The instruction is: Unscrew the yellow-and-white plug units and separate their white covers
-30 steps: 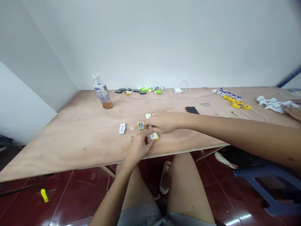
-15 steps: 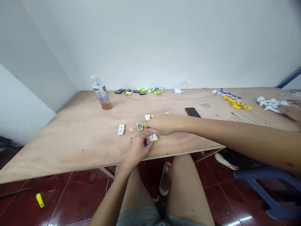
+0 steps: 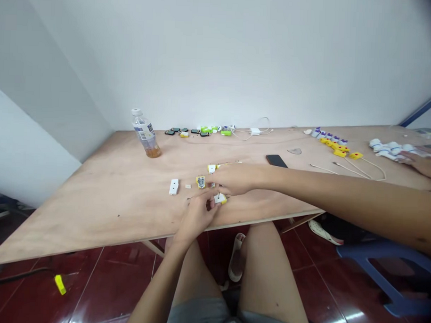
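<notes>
My left hand pinches a white-and-yellow plastic block at the table's front, with a thin dark pin standing at the block. My right hand reaches in from the right and curls just above it, its fingertips partly hidden. Close by lie a yellow module with a metal centre, a small white-and-yellow piece, a white chip and a white plate. All stand on a plywood table.
A bottle and a black phone lie on the table. Small green and dark modules line the back, with yellow parts on wires. Another person's hand rests by white pieces. A blue stool stands at right.
The other person's hand has shifted right over the white pieces. My hands stay around the block, and the whole view has tilted slightly.
</notes>
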Action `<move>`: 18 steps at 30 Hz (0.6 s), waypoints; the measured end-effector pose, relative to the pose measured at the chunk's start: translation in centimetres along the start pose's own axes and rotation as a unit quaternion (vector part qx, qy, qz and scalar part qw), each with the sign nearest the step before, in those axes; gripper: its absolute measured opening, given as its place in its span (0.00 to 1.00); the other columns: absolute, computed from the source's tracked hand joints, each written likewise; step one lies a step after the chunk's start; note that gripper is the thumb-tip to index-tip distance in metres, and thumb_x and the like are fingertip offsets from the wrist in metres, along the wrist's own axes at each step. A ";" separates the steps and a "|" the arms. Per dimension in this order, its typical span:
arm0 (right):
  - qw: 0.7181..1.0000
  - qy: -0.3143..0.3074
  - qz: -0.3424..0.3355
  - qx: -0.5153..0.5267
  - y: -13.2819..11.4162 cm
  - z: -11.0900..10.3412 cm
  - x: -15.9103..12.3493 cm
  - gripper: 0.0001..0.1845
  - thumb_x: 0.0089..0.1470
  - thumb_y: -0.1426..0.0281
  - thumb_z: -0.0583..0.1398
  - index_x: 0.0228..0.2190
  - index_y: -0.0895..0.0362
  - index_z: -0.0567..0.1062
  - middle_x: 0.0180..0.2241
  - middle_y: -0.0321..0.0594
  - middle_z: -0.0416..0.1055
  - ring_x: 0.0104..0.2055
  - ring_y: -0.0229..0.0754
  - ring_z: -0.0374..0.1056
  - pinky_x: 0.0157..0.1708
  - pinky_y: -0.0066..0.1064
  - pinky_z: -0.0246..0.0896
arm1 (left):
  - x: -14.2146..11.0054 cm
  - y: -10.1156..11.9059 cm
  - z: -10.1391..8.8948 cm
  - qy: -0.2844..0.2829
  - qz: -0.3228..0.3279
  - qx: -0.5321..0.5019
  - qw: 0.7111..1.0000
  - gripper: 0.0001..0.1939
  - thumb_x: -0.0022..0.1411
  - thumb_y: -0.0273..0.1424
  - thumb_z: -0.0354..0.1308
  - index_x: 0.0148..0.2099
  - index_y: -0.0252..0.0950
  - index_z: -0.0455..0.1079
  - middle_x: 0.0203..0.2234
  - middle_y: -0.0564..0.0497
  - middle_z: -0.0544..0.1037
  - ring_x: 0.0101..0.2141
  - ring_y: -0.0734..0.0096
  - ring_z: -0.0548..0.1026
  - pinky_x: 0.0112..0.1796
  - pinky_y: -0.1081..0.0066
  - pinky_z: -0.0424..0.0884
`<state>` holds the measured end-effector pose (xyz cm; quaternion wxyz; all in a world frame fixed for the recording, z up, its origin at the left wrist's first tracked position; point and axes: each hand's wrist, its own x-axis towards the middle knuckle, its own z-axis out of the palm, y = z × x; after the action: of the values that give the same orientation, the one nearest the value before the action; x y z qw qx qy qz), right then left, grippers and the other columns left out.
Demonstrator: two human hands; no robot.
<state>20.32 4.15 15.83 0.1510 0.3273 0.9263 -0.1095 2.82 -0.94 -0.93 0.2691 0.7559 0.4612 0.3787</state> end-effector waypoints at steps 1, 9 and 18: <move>1.000 0.000 -0.002 0.000 0.1 0.0 0.0 0.10 0.71 0.72 0.60 0.48 0.57 0.81 0.44 0.47 0.83 0.38 0.47 0.72 0.32 0.35 0.51 | 0.0 0.0 0.0 0.001 -0.003 0.003 1.000 0.09 0.68 0.29 0.64 0.34 0.39 0.70 0.28 0.54 0.73 0.29 0.67 0.70 0.34 0.68 0.64; 1.000 0.008 0.002 0.008 0.0 -0.1 0.0 0.12 0.73 0.70 0.58 0.48 0.58 0.82 0.43 0.48 0.83 0.39 0.48 0.72 0.33 0.35 0.53 | 0.0 -0.1 0.0 0.007 -0.002 0.001 1.000 0.12 0.68 0.29 0.65 0.32 0.39 0.67 0.27 0.54 0.73 0.28 0.67 0.70 0.34 0.68 0.64; 1.000 -0.001 0.017 -0.010 -0.6 -0.3 -0.2 0.12 0.73 0.72 0.58 0.49 0.58 0.81 0.45 0.48 0.83 0.39 0.47 0.72 0.32 0.35 0.50 | 0.1 0.3 -0.2 -0.001 0.004 -0.003 1.000 0.04 0.68 0.27 0.64 0.37 0.39 0.74 0.28 0.53 0.74 0.31 0.65 0.72 0.35 0.67 0.65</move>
<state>20.02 3.66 16.25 0.1572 0.3414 0.9215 -0.0978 2.86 -1.02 -0.57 0.2698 0.7573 0.4570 0.3807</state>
